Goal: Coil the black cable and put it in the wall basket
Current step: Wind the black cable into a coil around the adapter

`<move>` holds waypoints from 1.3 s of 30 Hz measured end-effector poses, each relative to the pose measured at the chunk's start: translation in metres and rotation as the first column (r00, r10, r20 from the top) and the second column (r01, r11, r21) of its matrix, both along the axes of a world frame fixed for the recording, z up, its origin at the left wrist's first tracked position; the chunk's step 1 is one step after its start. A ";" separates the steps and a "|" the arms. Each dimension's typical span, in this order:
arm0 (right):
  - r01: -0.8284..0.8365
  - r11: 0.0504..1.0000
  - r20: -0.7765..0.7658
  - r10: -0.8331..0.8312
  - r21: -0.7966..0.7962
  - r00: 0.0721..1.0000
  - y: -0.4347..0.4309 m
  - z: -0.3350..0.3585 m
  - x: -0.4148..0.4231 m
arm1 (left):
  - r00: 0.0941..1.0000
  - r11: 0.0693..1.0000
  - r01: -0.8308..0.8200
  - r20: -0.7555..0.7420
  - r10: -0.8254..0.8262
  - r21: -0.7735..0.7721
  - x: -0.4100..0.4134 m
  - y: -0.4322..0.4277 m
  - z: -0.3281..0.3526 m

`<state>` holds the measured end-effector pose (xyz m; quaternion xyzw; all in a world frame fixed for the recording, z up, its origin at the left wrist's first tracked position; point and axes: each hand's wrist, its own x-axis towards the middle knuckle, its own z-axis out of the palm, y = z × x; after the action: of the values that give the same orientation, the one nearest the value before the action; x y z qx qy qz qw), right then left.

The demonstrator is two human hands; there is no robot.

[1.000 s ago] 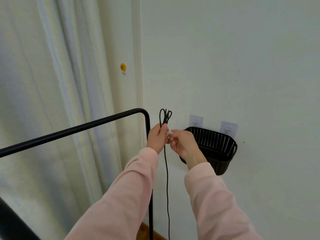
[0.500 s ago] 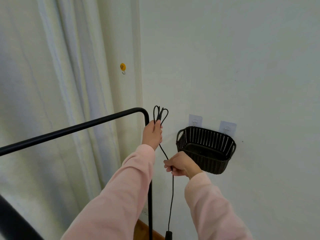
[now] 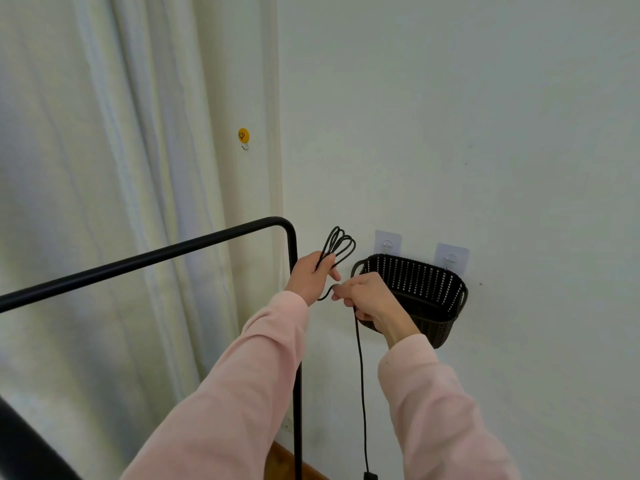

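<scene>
Loops of black cable point(image 3: 338, 244) stick up from the left hand point(image 3: 310, 277), pinched tight. The right hand point(image 3: 365, 296) grips the loose bit, hanging straight down (lots left), & the wall basket point(image 3: 419, 275) is just behind it.

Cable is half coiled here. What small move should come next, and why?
Probably the right hand should bring its gripped stretch of black cable up to the left hand as another loop: the left hand holds only a few loops, and a long tail hangs below, so the wall basket must wait.
</scene>
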<state>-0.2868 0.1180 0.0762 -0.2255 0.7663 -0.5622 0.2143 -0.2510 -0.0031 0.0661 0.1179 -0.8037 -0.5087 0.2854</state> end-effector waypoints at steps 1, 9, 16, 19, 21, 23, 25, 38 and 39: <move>-0.001 1.000 -0.002 0.001 -0.012 1.000 0.001 0.002 0.001 | 1.000 1.000 0.004 0.000 -0.004 0.000 0.000 0.001 0.001; -0.022 0.997 -0.033 0.020 -0.074 0.999 -0.001 0.006 0.003 | 0.999 1.000 0.024 0.033 -0.024 -0.007 -0.002 0.001 -0.002; 0.010 0.995 -0.003 -0.010 -0.101 1.000 -0.004 0.007 0.003 | 0.999 0.999 0.025 0.024 -0.025 -0.022 0.001 0.005 -0.001; 0.016 0.993 0.001 -0.016 -0.118 1.000 -0.003 0.007 0.003 | 0.999 0.999 0.038 0.030 -0.038 -0.006 0.000 0.004 -0.003; 0.017 0.991 0.011 -0.016 -0.130 1.000 -0.003 0.006 0.002 | 0.998 0.999 0.052 0.029 -0.052 0.005 0.000 0.004 -0.003; 0.027 0.989 0.027 -0.024 -0.143 0.999 -0.003 0.006 0.002 | 0.999 0.999 0.053 0.012 -0.053 0.012 0.000 0.006 -0.003; 0.047 0.987 0.041 -0.041 -0.155 0.998 -0.004 0.007 0.001 | 0.999 0.999 0.040 -0.005 -0.040 0.032 0.000 0.008 -0.002; -0.054 0.977 0.085 0.037 0.208 0.996 0.001 -0.023 -0.003 | 0.991 0.942 -0.061 -0.091 0.096 0.329 0.002 0.001 0.011; -0.054 0.976 0.092 0.035 0.209 0.995 0.002 -0.028 -0.002 | 0.990 0.939 -0.060 -0.101 0.099 0.338 0.003 0.000 0.012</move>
<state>-0.2885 0.1197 0.0477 -0.1937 0.8061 -0.4821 0.2832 -0.2484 -0.0031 0.0783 0.1672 -0.6822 -0.6318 0.3279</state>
